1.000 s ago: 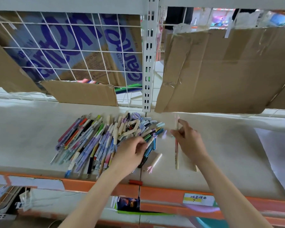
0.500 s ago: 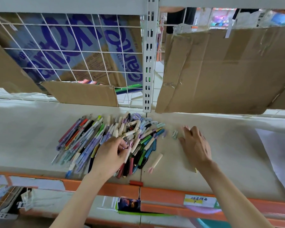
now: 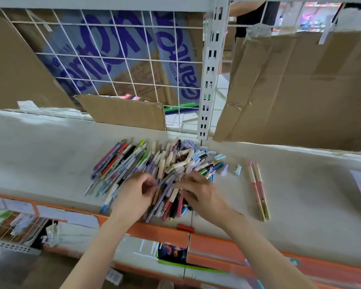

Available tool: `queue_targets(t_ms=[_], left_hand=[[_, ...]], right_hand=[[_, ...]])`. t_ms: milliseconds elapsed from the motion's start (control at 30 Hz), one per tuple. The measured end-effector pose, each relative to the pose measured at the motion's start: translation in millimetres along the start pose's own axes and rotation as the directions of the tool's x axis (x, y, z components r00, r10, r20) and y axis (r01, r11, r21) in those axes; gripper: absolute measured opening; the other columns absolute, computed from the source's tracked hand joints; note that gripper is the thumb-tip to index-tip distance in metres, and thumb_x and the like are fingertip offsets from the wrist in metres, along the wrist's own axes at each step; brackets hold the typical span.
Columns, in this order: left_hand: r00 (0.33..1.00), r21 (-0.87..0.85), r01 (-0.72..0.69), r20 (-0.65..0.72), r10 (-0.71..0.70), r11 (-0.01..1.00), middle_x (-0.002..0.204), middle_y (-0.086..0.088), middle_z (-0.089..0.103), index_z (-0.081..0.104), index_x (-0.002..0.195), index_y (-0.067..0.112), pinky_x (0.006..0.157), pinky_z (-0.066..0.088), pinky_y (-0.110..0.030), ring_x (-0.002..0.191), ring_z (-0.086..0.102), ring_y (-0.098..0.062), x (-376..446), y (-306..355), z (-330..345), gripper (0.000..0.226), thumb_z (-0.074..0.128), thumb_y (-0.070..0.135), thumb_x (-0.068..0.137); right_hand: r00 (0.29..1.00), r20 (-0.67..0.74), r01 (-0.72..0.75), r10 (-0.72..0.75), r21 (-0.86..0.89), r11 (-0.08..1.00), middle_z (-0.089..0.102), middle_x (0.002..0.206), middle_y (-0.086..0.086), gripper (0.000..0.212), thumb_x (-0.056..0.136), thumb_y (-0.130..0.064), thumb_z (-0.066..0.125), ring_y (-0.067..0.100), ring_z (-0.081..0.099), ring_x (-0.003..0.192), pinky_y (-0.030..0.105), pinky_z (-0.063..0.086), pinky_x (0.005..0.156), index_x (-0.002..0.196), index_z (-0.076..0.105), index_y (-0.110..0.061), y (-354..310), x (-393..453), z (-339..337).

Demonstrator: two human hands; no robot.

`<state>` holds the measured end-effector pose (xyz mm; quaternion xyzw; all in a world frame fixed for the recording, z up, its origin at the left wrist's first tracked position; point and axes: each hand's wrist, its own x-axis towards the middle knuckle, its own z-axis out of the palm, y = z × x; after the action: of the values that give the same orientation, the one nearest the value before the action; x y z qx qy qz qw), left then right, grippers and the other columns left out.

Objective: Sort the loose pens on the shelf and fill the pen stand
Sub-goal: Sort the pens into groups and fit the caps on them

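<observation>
While both hands dig into the near side of the pen pile [image 3: 154, 170] on the pale shelf [image 3: 50, 159], left hand [image 3: 133, 197] fingers pinch a pen, right hand [image 3: 200, 195] fingers spread over others, cardboard [image 3: 290, 90] hanging behind.

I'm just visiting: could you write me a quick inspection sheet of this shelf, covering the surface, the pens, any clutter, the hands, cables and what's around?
Surface: pale shelf with an orange front edge.
Job's things: pen pile heaped mid-shelf; two pink-and-cream pens lie apart to its right; no pen stand seen.
Clutter: loose caps beside the pile; a small red piece at the front edge.
Grips: left hand pinches a pen in the pile; right hand rests fingers on the pile.
Cables: nothing seen.
Surroundings: wire grid and cardboard sheets behind.
</observation>
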<state>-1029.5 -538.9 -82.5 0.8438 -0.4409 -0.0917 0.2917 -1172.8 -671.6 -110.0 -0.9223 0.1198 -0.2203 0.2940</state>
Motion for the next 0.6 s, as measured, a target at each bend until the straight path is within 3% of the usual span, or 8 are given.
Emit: queue_targets(t_ms=[133, 200, 300, 400, 500, 600], left_hand=[[1.000, 0.025, 0.019, 0.012, -0.019, 1.000, 0.087, 0.008, 0.060, 0.068, 0.088, 0.016, 0.065, 0.038, -0.007, 0.075, 0.055, -0.003, -8.1, -6.0, -2.2, 0.004, 0.066, 0.017, 0.085], [1.000, 0.046, 0.011, 0.020, -0.012, 0.999, 0.086, 0.010, 0.055, 0.068, 0.087, 0.017, 0.066, 0.042, -0.016, 0.077, 0.056, -0.008, -11.6, -6.7, -0.9, 0.011, 0.068, 0.027, 0.084], [0.999, 0.081, -0.011, 0.035, 0.008, 0.997, 0.087, 0.012, 0.047, 0.067, 0.087, 0.019, 0.063, 0.033, -0.010, 0.076, 0.049, -0.005, -13.7, -4.2, 2.2, 0.019, 0.069, 0.036, 0.082], [0.999, 0.136, -0.008, 0.053, 0.001, 0.991, 0.096, 0.006, 0.049, 0.066, 0.090, 0.019, 0.066, 0.037, -0.018, 0.084, 0.052, -0.009, -13.1, 0.4, 6.3, 0.021, 0.067, 0.038, 0.082], [0.998, 0.145, -0.011, 0.056, 0.003, 0.989, 0.101, 0.005, 0.047, 0.065, 0.092, 0.017, 0.074, 0.041, -0.021, 0.087, 0.052, -0.010, -12.1, 4.3, 8.2, 0.018, 0.063, 0.034, 0.086], [0.999, 0.084, -0.017, 0.029, 0.015, 0.996, 0.090, 0.008, 0.052, 0.061, 0.088, 0.017, 0.061, 0.037, -0.011, 0.072, 0.052, -0.003, -10.5, 6.4, 7.1, 0.011, 0.062, 0.028, 0.087]], right_hand=[[0.999, 0.039, 0.017, -0.016, -0.020, 1.000, 0.053, 0.093, -0.001, 0.031, 0.090, -0.027, 0.042, 0.006, 0.048, 0.076, 0.020, 0.046, 0.067, 0.101, 0.069, -0.018, -0.1, 3.0, 5.8], [1.000, 0.009, 0.010, -0.009, -0.011, 1.000, 0.053, 0.095, -0.003, 0.030, 0.090, -0.027, 0.041, 0.001, 0.045, 0.075, 0.017, 0.045, 0.068, 0.100, 0.068, -0.017, 2.3, 4.1, 6.6], [1.000, -0.010, -0.007, 0.007, -0.016, 1.000, 0.054, 0.096, -0.001, 0.029, 0.089, -0.026, 0.040, 0.001, 0.047, 0.073, 0.022, 0.050, 0.066, 0.099, 0.066, -0.016, 4.4, 4.8, 8.0], [1.000, -0.007, -0.009, 0.009, -0.030, 1.000, 0.053, 0.092, -0.001, 0.032, 0.088, -0.027, 0.040, 0.003, 0.046, 0.071, 0.017, 0.045, 0.065, 0.099, 0.067, -0.014, 3.3, 3.7, 8.7], [0.999, -0.033, 0.003, -0.004, -0.024, 1.000, 0.051, 0.091, -0.003, 0.024, 0.090, -0.019, 0.048, 0.001, 0.044, 0.069, 0.007, 0.037, 0.065, 0.102, 0.068, -0.013, 3.4, 1.8, 6.9], [0.990, -0.139, -0.043, 0.038, -0.031, 0.999, 0.058, 0.088, 0.003, 0.015, 0.085, -0.003, 0.060, 0.008, 0.051, 0.061, 0.014, 0.045, 0.061, 0.096, 0.068, -0.009, 11.4, 0.7, 2.3]])
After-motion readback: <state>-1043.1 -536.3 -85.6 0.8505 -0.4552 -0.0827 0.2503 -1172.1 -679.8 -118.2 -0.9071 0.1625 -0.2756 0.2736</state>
